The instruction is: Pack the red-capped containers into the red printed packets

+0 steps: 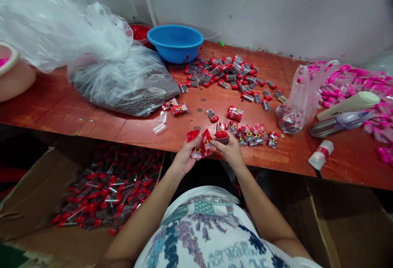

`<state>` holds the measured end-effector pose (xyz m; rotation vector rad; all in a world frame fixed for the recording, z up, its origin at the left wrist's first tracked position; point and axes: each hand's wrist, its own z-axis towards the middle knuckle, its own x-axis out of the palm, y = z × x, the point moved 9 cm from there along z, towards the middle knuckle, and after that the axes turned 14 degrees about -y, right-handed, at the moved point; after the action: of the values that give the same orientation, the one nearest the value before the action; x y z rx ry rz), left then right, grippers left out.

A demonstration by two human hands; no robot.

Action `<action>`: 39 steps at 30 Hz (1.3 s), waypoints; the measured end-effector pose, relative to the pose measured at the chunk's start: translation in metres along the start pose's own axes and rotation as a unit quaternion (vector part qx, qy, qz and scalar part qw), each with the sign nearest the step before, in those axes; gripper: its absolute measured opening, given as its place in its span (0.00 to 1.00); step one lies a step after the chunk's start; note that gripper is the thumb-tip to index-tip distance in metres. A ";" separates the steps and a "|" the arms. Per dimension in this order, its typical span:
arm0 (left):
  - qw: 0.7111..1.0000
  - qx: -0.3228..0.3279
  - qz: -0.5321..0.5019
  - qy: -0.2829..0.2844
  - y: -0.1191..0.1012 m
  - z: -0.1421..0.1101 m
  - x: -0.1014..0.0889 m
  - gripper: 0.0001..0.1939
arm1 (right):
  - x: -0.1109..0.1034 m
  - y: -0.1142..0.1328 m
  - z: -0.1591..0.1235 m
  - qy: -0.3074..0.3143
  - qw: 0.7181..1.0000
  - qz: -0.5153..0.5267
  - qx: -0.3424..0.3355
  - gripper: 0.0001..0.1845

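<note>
My left hand [185,155], closed, grips red printed plastic wrappers [198,149] at the table's front edge. Between the fingers of my right hand [231,152] is a small red-capped container [221,136], its cap toward the far side. The right thumb and fingertips also reach the edge of the wrappers. Just beyond the right hand lies a row of wrapped containers [254,135] with red printed sleeves. An unwrapped red-capped container [212,115] and a stack of red wrappers [235,113] lie farther in. The lower part of the held container is hidden by my fingers.
A heap of red-capped containers [227,71] lies by a blue basin [175,46]. A plastic bag of dark beads [123,83] stands left. Below is a cardboard box [33,190] of red-capped pieces. Rightward are a small bag [291,116], bottle [337,123] and pink pieces [353,83].
</note>
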<state>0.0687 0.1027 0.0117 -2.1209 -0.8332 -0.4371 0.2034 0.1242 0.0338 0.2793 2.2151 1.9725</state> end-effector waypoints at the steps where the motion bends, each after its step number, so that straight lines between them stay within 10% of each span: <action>1: 1.000 0.004 0.007 0.011 -0.001 -0.001 0.001 0.13 | -0.001 0.000 0.001 0.000 1.000 -0.008 -0.007 0.14; 8: 0.996 0.026 0.078 0.018 0.000 -0.004 0.007 0.16 | -0.003 0.005 0.008 0.028 0.996 -0.058 -0.065 0.12; 30: 0.989 0.050 -0.016 -0.139 -0.004 0.022 -0.013 0.11 | 0.000 -0.006 -0.033 0.045 0.996 0.047 0.061 0.30; 39: 0.987 0.081 -0.031 -0.138 -0.007 0.013 -0.005 0.11 | 0.003 -0.006 -0.034 0.035 0.998 -0.039 -0.018 0.27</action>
<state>0.0609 0.1141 0.0044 -2.0337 -1.0564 -0.1010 0.1915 0.0913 0.0314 0.1198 2.1937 2.0086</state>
